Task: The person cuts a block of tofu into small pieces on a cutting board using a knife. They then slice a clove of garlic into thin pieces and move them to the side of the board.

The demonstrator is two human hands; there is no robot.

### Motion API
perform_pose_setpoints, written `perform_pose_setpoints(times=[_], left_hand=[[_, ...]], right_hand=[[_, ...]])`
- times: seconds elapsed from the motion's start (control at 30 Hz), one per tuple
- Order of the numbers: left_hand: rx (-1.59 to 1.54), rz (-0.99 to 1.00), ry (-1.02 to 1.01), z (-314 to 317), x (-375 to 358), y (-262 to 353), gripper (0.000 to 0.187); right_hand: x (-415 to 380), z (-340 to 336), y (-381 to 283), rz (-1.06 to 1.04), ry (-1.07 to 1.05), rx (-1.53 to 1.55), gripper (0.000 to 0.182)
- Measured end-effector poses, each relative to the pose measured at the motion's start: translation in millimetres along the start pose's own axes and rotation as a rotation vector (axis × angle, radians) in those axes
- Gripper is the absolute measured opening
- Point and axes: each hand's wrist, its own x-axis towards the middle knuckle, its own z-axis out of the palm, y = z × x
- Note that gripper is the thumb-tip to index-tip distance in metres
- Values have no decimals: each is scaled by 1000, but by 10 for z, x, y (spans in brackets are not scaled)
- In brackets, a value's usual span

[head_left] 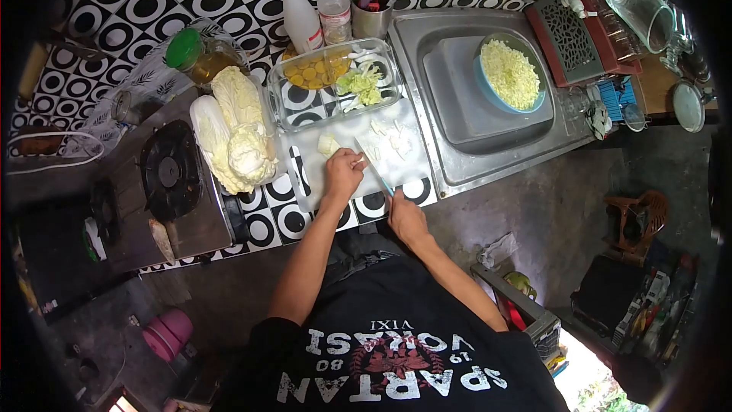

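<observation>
My right hand (407, 216) grips a knife (374, 166) by its light blue handle, the blade slanting across a translucent white cutting board (313, 183). Beside the blade, my left hand (345, 175) is closed with its fingertips pinching a small pale cabbage piece (360, 158). Another pale chunk of cabbage (328, 145) lies just beyond my left hand. Thin white cabbage slices (395, 140) are scattered on the board past the knife. Behind the board, a divided glass dish (278, 103) holds light green chopped leaves (361, 85) in one compartment.
Whole napa cabbages (236, 133) lie left of the board, next to a stove (169, 172). In the steel sink (450, 175) at right, a blue bowl (483, 80) of chopped cabbage (511, 75) rests on an upturned grey tub (450, 91). Bottles (334, 14) stand behind the dish.
</observation>
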Motion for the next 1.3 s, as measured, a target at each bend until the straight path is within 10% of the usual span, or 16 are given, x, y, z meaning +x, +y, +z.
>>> perform_pose_setpoints(times=[1.3], left_hand=[[7, -18, -18, -49, -9, 29, 15]], right_hand=[[-1, -1, 36, -83, 97, 28, 26]])
